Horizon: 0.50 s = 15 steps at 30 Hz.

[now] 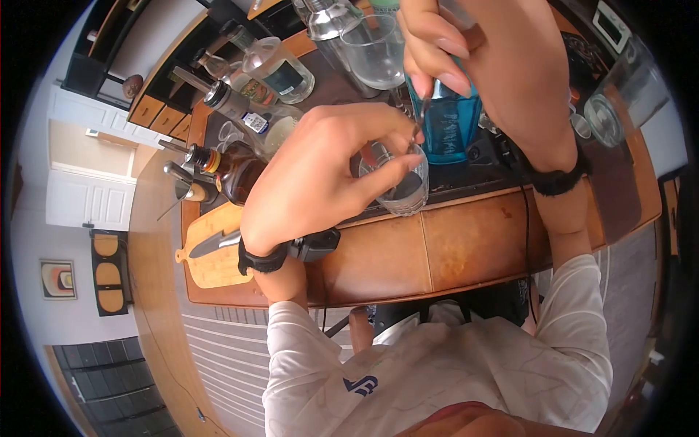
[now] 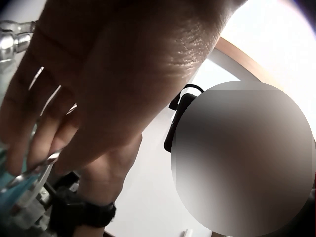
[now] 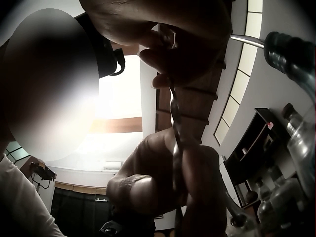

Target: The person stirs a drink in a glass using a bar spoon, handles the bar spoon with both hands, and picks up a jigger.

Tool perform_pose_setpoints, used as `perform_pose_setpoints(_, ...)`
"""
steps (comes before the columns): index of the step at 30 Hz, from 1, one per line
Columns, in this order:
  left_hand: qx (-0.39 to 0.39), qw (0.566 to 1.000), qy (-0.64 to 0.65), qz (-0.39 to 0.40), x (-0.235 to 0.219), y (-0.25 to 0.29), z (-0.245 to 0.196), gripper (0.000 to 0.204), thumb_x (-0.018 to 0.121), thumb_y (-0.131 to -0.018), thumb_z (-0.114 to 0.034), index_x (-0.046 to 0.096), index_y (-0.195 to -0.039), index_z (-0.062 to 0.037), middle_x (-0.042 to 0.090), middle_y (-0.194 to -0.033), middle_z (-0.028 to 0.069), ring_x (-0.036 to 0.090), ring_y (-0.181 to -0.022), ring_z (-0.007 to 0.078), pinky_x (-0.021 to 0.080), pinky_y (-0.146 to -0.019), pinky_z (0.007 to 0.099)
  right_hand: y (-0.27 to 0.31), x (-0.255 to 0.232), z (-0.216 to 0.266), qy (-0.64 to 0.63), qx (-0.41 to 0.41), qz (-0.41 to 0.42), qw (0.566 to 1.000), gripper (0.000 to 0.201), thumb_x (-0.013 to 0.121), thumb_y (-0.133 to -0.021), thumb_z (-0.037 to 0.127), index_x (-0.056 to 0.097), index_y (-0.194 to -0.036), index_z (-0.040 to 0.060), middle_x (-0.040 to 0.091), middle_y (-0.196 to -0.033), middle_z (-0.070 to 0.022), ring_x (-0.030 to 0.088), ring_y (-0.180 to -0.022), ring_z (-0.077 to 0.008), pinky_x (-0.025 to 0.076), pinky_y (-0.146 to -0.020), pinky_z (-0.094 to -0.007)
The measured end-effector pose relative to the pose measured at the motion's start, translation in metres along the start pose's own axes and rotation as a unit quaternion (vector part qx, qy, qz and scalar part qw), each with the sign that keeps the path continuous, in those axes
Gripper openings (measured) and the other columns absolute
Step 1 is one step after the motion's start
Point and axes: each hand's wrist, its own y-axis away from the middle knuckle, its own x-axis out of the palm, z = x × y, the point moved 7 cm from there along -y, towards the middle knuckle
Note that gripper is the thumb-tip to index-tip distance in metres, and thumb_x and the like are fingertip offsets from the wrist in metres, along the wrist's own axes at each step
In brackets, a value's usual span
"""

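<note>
A bar spoon (image 3: 176,113) with a twisted metal shaft runs between both hands, nearly upright in the right wrist view. My right hand (image 1: 502,73) pinches its upper part with the fingertips. Lower down, my left hand (image 1: 328,164) holds the shaft between thumb and index finger. Just under the left fingers stands a cut-glass tumbler (image 1: 409,198), partly covered by that hand. A blue bottle (image 1: 445,135) stands right behind the tumbler, its top hidden by the right hand. The spoon's lower end is hidden in the head view.
To the left are a brown bottle with pourer (image 1: 237,171), clear bottles (image 1: 280,69) and a cutting board (image 1: 211,251) bearing a knife (image 1: 211,245). Behind stand a metal shaker (image 1: 328,22) and a stemmed glass (image 1: 371,54). A tall glass vessel (image 1: 611,116) is at right.
</note>
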Motion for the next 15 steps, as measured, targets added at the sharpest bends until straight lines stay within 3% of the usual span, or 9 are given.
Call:
perform_pose_setpoints(1, -0.005, 1.0, 0.012, 0.02, 0.002, 0.0, 0.0, 0.011, 0.076, -0.087, -0.002, 0.07, -0.095, 0.0036, 0.075, -0.091, 0.0107, 0.069, -0.079, 0.0169, 0.054, -0.073, 0.0286, 0.0, 0.0, 0.004, 0.044, -0.027, 0.002, 0.999, 0.029, 0.05, -0.108, 0.025, 0.055, -0.107, -0.0037, 0.047, -0.061, 0.0035, 0.039, -0.044, -0.0037, 0.04, -0.043, -0.0217)
perform_pose_setpoints(2, -0.005, 1.0, 0.012, 0.02, 0.004, -0.001, 0.001, 0.011, 0.076, -0.087, -0.002, 0.07, -0.095, 0.0036, 0.075, -0.091, 0.0107, 0.069, -0.079, 0.0169, 0.054, -0.073, 0.0286, 0.0, 0.002, 0.007, 0.044, -0.027, 0.002, 0.999, 0.029, 0.05, -0.108, 0.025, 0.055, -0.107, -0.0037, 0.047, -0.061, 0.0035, 0.039, -0.044, -0.0037, 0.04, -0.043, -0.0217)
perform_pose_setpoints(4, 0.072, 0.997, 0.007, 0.002, 0.006, -0.004, -0.005, 0.01, 0.076, -0.087, -0.002, 0.072, -0.095, 0.0031, 0.076, -0.092, 0.0097, 0.07, -0.08, 0.0184, 0.055, -0.074, 0.0289, 0.001, 0.003, 0.011, 0.046, 0.019, -0.03, 0.998, 0.03, 0.05, -0.108, 0.026, 0.056, -0.105, -0.0038, 0.046, -0.058, 0.0035, 0.039, -0.043, -0.0039, 0.04, -0.043, -0.0224)
perform_pose_setpoints(8, 0.091, 0.996, 0.021, 0.005, 0.012, -0.009, -0.003, 0.009, 0.077, -0.086, -0.002, 0.073, -0.093, 0.0026, 0.076, -0.089, 0.0086, 0.071, -0.079, 0.0174, 0.055, -0.073, 0.0282, 0.004, 0.003, 0.014, 0.044, 0.005, -0.039, 0.998, 0.03, 0.051, -0.107, 0.025, 0.057, -0.104, -0.004, 0.046, -0.056, 0.0046, 0.039, -0.042, -0.0034, 0.039, -0.043, -0.0221)
perform_pose_setpoints(11, 0.106, 0.994, 0.029, -0.008, 0.013, -0.01, -0.004, 0.009, 0.078, -0.085, -0.002, 0.074, -0.092, 0.0014, 0.076, -0.088, 0.0077, 0.07, -0.077, 0.0153, 0.054, -0.071, 0.0272, 0.006, 0.001, 0.009, 0.087, 0.039, -0.088, 0.992, 0.03, 0.053, -0.106, 0.025, 0.058, -0.104, -0.0039, 0.045, -0.055, 0.0059, 0.04, -0.044, -0.0025, 0.039, -0.043, -0.0213)
perform_pose_setpoints(13, 0.101, 0.994, 0.035, -0.011, 0.014, -0.011, -0.003, 0.009, 0.079, -0.084, -0.002, 0.075, -0.092, -0.0001, 0.076, -0.088, 0.0069, 0.069, -0.074, 0.0139, 0.053, -0.069, 0.0267, 0.007, 0.003, 0.011, 0.166, -0.107, -0.062, 0.978, 0.029, 0.054, -0.106, 0.025, 0.059, -0.104, -0.003, 0.046, -0.058, 0.0062, 0.041, -0.046, -0.0016, 0.038, -0.045, -0.0205)
perform_pose_setpoints(15, 0.099, 0.994, 0.039, -0.023, 0.016, -0.013, -0.002, 0.009, 0.08, -0.083, -0.002, 0.076, -0.091, -0.0005, 0.076, -0.087, 0.0064, 0.068, -0.073, 0.0138, 0.052, -0.068, 0.0267, 0.007, 0.003, 0.011, 0.16, -0.106, -0.061, 0.98, 0.029, 0.054, -0.106, 0.025, 0.059, -0.104, -0.003, 0.046, -0.058, 0.0062, 0.041, -0.046, -0.0016, 0.038, -0.045, -0.0205)
